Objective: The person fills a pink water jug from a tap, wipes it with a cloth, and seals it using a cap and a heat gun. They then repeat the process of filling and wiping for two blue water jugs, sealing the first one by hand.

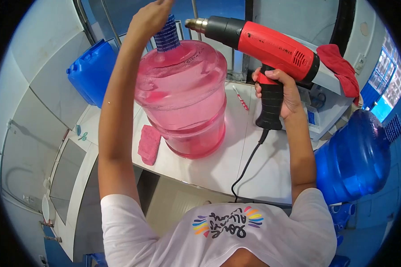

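My right hand (280, 91) is wrapped round the black handle of a red and black heat gun (276, 49). The gun's metal nozzle points left at the neck of a large pink-tinted water jug (182, 98) standing upright on the counter. A blue printed shrink sleeve (167, 36) surrounds the jug's neck. My left hand (150, 20) is raised at the top of this sleeve, right beside it, with its fingertips cut off by the frame's upper edge. On the counter, a folded pink cloth (149, 144) lies at the jug's lower left.
A blue jerrycan (92, 71) stands back left, near small green scissors (83, 136). A toothbrush (240, 98) lies right of the jug. A blue water jug (354, 155) is at far right, below a red cloth (339, 66). The gun's cord (245, 167) hangs across the counter's front.
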Available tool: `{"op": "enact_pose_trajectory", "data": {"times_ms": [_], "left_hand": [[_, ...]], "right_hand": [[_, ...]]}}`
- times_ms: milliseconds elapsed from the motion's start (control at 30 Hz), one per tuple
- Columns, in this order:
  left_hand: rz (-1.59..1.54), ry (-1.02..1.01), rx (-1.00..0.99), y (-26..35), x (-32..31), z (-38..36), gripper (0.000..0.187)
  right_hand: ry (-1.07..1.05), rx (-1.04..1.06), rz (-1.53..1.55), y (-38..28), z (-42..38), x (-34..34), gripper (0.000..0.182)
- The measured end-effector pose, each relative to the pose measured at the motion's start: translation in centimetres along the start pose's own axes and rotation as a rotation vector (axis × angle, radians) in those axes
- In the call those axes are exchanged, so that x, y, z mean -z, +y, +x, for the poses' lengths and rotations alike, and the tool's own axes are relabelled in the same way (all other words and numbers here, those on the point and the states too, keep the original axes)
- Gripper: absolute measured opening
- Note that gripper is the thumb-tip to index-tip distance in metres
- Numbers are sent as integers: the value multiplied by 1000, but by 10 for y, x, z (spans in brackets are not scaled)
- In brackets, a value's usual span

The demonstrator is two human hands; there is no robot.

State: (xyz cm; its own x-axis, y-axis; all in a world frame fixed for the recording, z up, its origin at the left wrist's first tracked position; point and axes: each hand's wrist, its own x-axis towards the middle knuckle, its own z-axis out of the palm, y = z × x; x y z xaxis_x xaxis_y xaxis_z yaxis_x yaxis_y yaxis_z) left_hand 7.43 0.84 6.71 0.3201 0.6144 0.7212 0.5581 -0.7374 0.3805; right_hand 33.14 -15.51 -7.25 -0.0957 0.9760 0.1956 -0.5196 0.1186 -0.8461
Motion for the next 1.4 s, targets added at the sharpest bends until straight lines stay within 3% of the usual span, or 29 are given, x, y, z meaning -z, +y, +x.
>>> {"op": "enact_pose_trajectory", "data": {"times_ms": [67, 133, 200, 233, 333, 400, 467, 500, 533, 600, 633, 667, 767, 867, 900, 933, 1000, 1033, 1067, 1133, 1200, 1267, 1333, 1400], "left_hand": [[627, -151, 280, 20, -8, -8, 54], [628, -83, 167, 5, -12, -14, 50], [87, -184, -52, -13, 2, -14, 36], [-229, -240, -40, -22, 4, -17, 35], [-437, -432, -151, -33, 11, -4, 38], [-427, -429, -226, -31, 7, 1, 46], [-164, 18, -36, -24, 3, 3, 53], [111, 111, 31, -14, -1, 3, 56], [113, 110, 33, 0, -5, -3, 56], [583, -120, 134, 23, -10, -16, 52], [643, 42, -75, 3, -17, -16, 43], [645, 42, -73, -5, -11, -16, 43], [-274, -329, -51, -29, 7, -12, 26], [-357, -487, -78, -34, 15, 0, 36], [-212, -347, -272, -28, 11, -1, 49], [-212, -349, -274, -22, 8, 0, 49], [72, 12, 58, -5, -1, 1, 55], [278, -59, 172, 12, 0, -1, 54], [279, -57, 177, 16, -4, -6, 54], [604, -153, 59, 16, -8, -12, 54], [533, -159, 14, 1, 0, -12, 49], [-158, -310, -112, -24, 3, -9, 40], [-196, -368, -129, -29, 9, -2, 40], [-451, -358, -189, -27, 10, 2, 48]], "right_hand": [[99, 56, -40, 4, -8, 2, 22], [111, 63, -40, 7, -19, 5, 26], [68, 20, 38, 5, -27, 5, 27], [66, 8, 13, 3, -28, 5, 26], [3, 26, -56, -2, -21, -1, 24], [30, 54, -110, -4, -13, -4, 21], [72, 93, -53, -6, -6, -9, 21], [47, 35, -52, -7, -5, -1, 21], [46, 33, -51, -6, -7, 0, 21], [115, 87, -85, -2, -13, 0, 22], [108, 55, -58, -2, -19, 1, 22], [106, 54, -58, -1, -23, 1, 22], [72, 4, -45, -1, -28, -2, 23], [59, 45, -108, -4, -17, -6, 22], [66, 60, -144, -8, -13, -10, 21], [68, 62, -143, -10, -11, -8, 21], [60, 46, -87, -10, -6, -5, 21], [69, 26, -68, -9, -6, 1, 26], [66, 21, -69, -8, -8, 2, 26], [108, 78, -122, -3, -20, 0, 22], [127, 27, -70, -2, -28, -2, 23], [110, -16, -80, -3, -33, -4, 22], [94, -5, -96, -5, -26, -5, 22], [86, 3, -109, -10, -17, -6, 21]]}}
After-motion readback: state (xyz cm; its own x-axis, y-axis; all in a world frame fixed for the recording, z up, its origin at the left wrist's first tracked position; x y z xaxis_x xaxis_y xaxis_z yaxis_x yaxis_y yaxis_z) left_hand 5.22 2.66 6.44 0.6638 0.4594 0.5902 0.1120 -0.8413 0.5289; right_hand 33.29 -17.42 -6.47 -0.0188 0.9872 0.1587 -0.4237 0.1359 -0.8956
